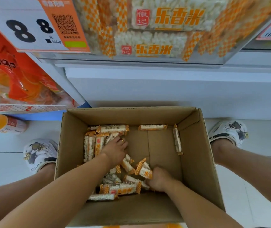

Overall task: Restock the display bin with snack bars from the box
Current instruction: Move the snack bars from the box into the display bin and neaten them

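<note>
An open cardboard box (197,162) stands on the floor between my feet. Several orange-and-white wrapped snack bars (121,189) lie loose on its bottom, mostly at the left and front. My left hand (115,152) reaches down onto the pile at the left, its fingers curled over bars there. At the front middle, my right hand (158,179) grips a snack bar (145,171). Above, the clear display bin (148,58) holds several of the same bars behind its front wall.
A price sign (32,30) hangs at the upper left over a bin of orange snack bags (16,79). A bottle (4,124) lies on the floor at the left. Two bars (176,139) lie apart along the box's far and right sides.
</note>
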